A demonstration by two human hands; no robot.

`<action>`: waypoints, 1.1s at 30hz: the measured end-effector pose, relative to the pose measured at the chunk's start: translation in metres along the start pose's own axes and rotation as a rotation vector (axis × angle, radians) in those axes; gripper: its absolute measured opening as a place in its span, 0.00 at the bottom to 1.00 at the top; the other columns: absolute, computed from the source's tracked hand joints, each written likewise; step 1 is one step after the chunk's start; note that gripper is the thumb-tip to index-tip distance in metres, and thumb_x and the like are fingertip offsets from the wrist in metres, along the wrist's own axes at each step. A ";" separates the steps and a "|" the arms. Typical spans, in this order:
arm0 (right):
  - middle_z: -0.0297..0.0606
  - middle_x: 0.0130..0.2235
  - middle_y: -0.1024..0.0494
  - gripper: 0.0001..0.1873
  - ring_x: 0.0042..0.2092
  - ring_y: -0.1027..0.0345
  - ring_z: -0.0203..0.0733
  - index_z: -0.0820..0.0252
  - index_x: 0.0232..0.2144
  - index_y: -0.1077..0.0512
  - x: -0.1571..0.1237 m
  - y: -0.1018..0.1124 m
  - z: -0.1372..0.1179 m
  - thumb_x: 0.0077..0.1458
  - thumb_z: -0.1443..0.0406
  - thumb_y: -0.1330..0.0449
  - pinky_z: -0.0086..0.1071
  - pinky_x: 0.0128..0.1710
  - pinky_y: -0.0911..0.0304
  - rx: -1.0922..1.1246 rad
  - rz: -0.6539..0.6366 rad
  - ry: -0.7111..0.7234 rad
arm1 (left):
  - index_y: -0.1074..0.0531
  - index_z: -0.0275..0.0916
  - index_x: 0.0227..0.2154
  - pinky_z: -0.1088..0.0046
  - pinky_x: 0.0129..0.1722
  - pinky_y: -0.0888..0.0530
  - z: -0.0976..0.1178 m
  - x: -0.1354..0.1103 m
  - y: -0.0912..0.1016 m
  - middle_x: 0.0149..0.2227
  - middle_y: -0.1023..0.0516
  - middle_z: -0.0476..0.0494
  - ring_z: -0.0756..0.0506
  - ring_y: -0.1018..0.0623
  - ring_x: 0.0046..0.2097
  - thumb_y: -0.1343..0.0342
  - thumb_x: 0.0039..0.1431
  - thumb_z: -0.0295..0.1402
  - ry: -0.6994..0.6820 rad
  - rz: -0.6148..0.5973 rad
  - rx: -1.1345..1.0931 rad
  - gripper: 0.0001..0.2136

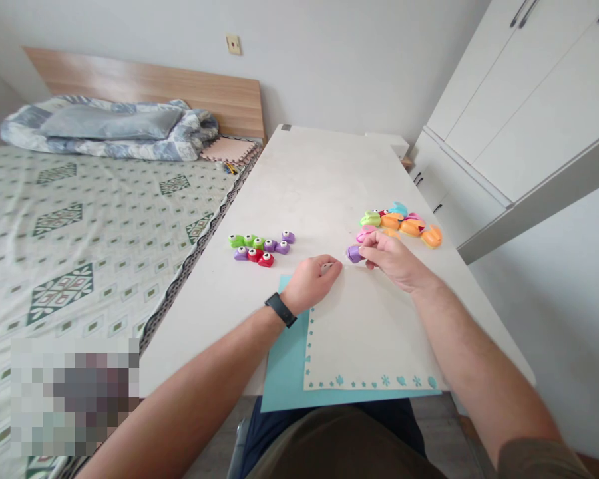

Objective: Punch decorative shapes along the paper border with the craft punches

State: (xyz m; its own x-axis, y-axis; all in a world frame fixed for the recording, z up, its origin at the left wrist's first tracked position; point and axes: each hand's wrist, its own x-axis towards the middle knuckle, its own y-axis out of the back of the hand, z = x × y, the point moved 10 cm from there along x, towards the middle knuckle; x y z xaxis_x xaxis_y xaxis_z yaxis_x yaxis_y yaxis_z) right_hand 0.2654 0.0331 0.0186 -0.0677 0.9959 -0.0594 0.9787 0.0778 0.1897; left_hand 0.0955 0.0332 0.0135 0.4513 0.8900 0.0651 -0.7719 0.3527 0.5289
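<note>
My right hand (pixel 390 258) pinches a small purple paper punch (pixel 353 253) at the far edge of a cream sheet (pixel 369 336) with punched shapes along its left and near borders. My left hand (pixel 313 282) rests curled on the sheet's far left corner, fingers closed against the paper, a black band on the wrist. Under the cream sheet lies a light blue sheet (pixel 284 372). Both sheets sit at the near edge of the white table (pixel 309 179).
A cluster of small green, purple and red punches (pixel 259 247) lies to the left on the table. Larger orange, green, pink and blue punches (pixel 402 223) are grouped on the right. A bed (pixel 80 219) runs along the table's left side; white cabinets (pixel 519 100) stand to the right.
</note>
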 end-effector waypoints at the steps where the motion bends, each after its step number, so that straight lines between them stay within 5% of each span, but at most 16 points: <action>1: 0.34 0.35 0.25 0.12 0.36 0.32 0.39 0.56 0.32 0.31 0.000 -0.001 0.004 0.56 0.58 0.33 0.32 0.33 0.39 0.065 -0.013 -0.013 | 0.19 0.36 0.38 0.74 0.28 0.37 0.000 0.000 0.000 0.26 0.23 0.47 0.49 0.30 0.27 0.49 0.66 0.44 0.002 -0.001 0.001 0.18; 8: 0.38 0.45 0.24 0.18 0.44 0.32 0.40 0.54 0.48 0.25 -0.010 0.001 0.002 0.55 0.60 0.31 0.32 0.38 0.36 0.316 -0.056 0.030 | 0.19 0.36 0.39 0.74 0.26 0.38 0.001 -0.001 0.000 0.23 0.27 0.50 0.50 0.35 0.24 0.49 0.66 0.44 0.025 -0.020 -0.014 0.18; 15: 0.40 0.44 0.23 0.20 0.47 0.27 0.45 0.54 0.51 0.26 -0.017 -0.001 -0.010 0.59 0.55 0.33 0.37 0.42 0.32 0.169 -0.048 0.143 | 0.19 0.36 0.38 0.75 0.25 0.39 0.003 -0.001 0.001 0.24 0.27 0.50 0.51 0.35 0.24 0.49 0.66 0.44 0.014 -0.016 -0.011 0.18; 20: 0.39 0.47 0.23 0.24 0.47 0.27 0.43 0.52 0.50 0.27 -0.017 0.002 -0.005 0.52 0.58 0.27 0.39 0.49 0.31 0.140 -0.002 0.149 | 0.19 0.36 0.39 0.75 0.26 0.37 0.003 -0.002 0.000 0.25 0.25 0.49 0.50 0.33 0.25 0.49 0.67 0.44 0.022 -0.022 -0.005 0.18; 27: 0.40 0.44 0.23 0.26 0.45 0.29 0.44 0.55 0.53 0.25 -0.019 -0.008 0.005 0.52 0.57 0.28 0.40 0.47 0.31 0.069 -0.110 0.100 | 0.19 0.37 0.39 0.75 0.27 0.36 0.003 -0.001 0.000 0.29 0.21 0.48 0.50 0.31 0.27 0.49 0.66 0.44 0.012 -0.015 -0.012 0.18; 33: 0.41 0.48 0.22 0.26 0.47 0.31 0.47 0.53 0.58 0.26 -0.021 -0.004 -0.001 0.58 0.56 0.32 0.44 0.49 0.36 -0.245 -0.103 0.182 | 0.19 0.36 0.40 0.75 0.26 0.37 0.003 -0.001 0.000 0.29 0.22 0.48 0.51 0.32 0.26 0.49 0.67 0.45 0.004 -0.017 -0.012 0.18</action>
State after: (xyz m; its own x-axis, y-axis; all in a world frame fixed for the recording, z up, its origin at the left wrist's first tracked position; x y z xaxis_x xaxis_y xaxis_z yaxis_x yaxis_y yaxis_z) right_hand 0.2632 0.0117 0.0199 -0.2187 0.9724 0.0818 0.8908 0.1648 0.4235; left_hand 0.0963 0.0311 0.0160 0.4624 0.8851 0.0530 -0.7696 0.3709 0.5197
